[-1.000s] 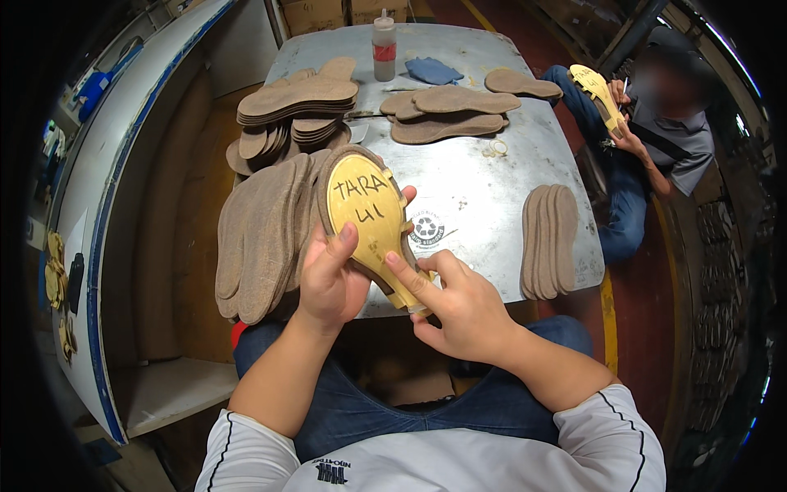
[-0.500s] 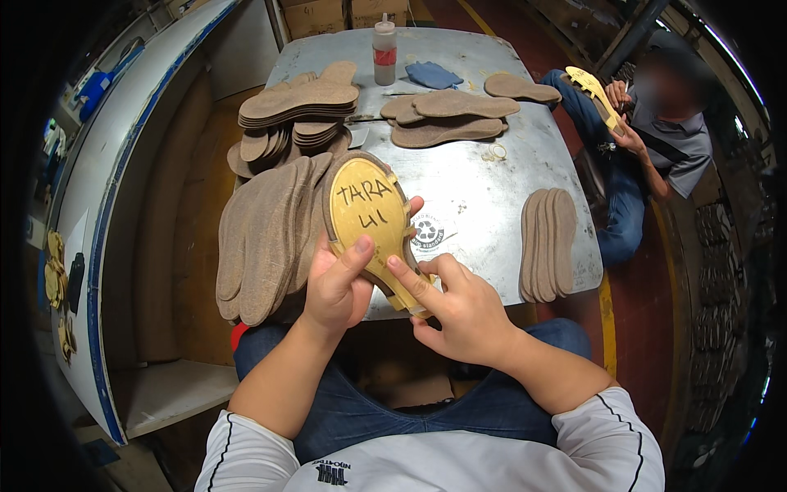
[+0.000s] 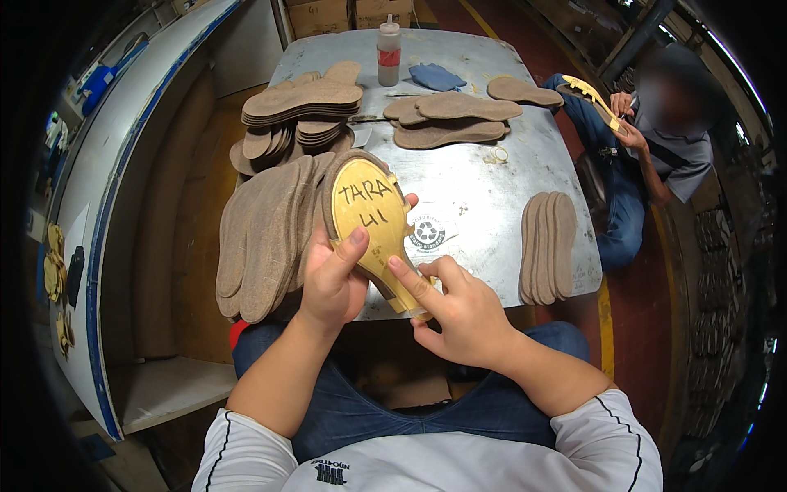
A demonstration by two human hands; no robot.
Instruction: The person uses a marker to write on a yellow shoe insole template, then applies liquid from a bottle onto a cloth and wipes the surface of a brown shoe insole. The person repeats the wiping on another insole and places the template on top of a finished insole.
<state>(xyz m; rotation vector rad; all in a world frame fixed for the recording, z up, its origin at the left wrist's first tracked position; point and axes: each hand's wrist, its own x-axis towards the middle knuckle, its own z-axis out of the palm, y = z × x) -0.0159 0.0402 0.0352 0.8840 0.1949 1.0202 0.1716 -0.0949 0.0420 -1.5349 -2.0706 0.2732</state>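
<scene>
A yellow sole-shaped template (image 3: 384,250) with dark handwriting and small side tabs is held over the near table edge. A brown insole shows as a rim around its upper end. My left hand (image 3: 334,275) grips both, thumb across the template's face and fingertips showing at its right side. My right hand (image 3: 466,316) closes on the narrow lower end, index finger lying along the face and thumb by the tip. Just left of the template lies a pile of brown insoles (image 3: 261,238).
More insoles are stacked at back left (image 3: 303,102), back centre (image 3: 459,107) and right (image 3: 548,246) on the metal table (image 3: 484,271). A squeeze bottle (image 3: 388,57) and blue cloth (image 3: 436,77) stand behind. At right, a seated person holds another yellow template (image 3: 586,88).
My hands keep almost the same grip on the template and insole. The whole view has shifted slightly. The other person's template has tipped flatter.
</scene>
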